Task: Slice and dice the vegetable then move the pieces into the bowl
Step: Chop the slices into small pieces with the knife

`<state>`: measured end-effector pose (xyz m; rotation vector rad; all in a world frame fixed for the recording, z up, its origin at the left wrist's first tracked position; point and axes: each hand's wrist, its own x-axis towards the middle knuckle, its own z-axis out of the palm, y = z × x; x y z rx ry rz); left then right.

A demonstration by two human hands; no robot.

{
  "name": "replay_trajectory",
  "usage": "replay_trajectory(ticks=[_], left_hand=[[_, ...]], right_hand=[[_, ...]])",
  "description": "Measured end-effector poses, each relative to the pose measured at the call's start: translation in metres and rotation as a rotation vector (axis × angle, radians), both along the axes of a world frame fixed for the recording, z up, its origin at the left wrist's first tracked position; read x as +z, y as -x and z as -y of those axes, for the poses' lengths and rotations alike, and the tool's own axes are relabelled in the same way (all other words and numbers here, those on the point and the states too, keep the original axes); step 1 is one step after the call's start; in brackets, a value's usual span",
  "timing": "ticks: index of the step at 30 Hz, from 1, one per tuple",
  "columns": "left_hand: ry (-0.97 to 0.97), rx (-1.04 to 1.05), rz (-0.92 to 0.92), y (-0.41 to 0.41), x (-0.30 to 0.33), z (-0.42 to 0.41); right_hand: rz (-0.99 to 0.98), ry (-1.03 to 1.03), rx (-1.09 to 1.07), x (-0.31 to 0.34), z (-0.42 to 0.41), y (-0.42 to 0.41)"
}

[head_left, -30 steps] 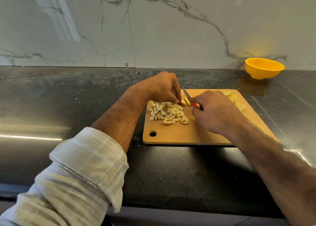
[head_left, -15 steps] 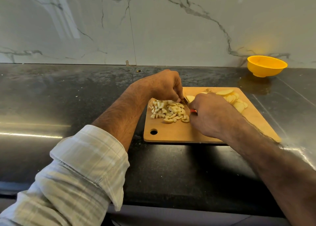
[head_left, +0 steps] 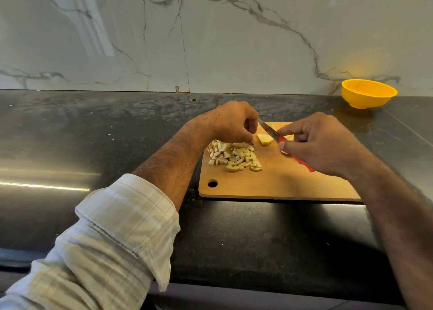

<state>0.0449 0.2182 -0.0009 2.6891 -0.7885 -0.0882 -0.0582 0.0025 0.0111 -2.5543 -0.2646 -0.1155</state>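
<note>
a wooden cutting board (head_left: 276, 183) lay on the dark stone bench (head_left: 93, 145), its hanging hole at the board's 7 o'clock corner. a heap of diced vegetable pieces (head_left: 234, 155) sat on the left half of the board, pale and small, piled close together. just beside the heap, toward 2 o'clock from it, lay 1 larger uncut slice (head_left: 265, 139) flat on the wood. the left hand (head_left: 234, 122) hovered over the far edge of the heap with its fingers curled down, the fingertips at the top of the pile next to the slice; whether they pinched a piece could not be told. the right hand (head_left: 321, 145) gripped a knife (head_left: 269, 129) by its red handle, fingers and thumb wrapped round it, the handle's end poking out below the palm. the blade pointed toward 10 o'clock, tilted, its tip near the left hand's knuckles and its edge above the slice. a bit more pale vegetable showed behind the blade at the board's far edge. the yellow bowl (head_left: 369, 93) stood well apart at 2 o'clock from the board, against the marble wall (head_left: 210, 40). a rolled plaid sleeve (head_left: 112, 239) covered the left forearm.
</note>
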Motion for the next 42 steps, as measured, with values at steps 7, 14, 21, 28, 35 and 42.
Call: replay_trajectory(ticks=[7, 14, 21, 28, 35, 42], left_hand=[[0.043, 0.028, -0.009, -0.001, -0.004, 0.0], [0.139, 0.061, 0.093, -0.003, -0.001, -0.007], [0.199, 0.014, 0.136, 0.002, 0.002, -0.005], [-0.05, -0.073, 0.154, 0.01, 0.006, 0.004], [-0.196, -0.066, 0.194, 0.006, 0.007, 0.002], [-0.144, -0.058, 0.141, 0.002, 0.005, -0.005]], right_hand=[[-0.048, 0.002, 0.002, -0.001, 0.006, -0.002], [0.042, 0.236, 0.044, -0.017, -0.013, -0.004], [0.105, 0.225, 0.038, -0.029, -0.021, -0.01], [0.094, 0.293, -0.001, -0.03, -0.024, -0.012], [0.073, 0.314, 0.001, -0.024, -0.026, -0.006], [-0.001, 0.19, 0.148, 0.018, 0.009, 0.016]])
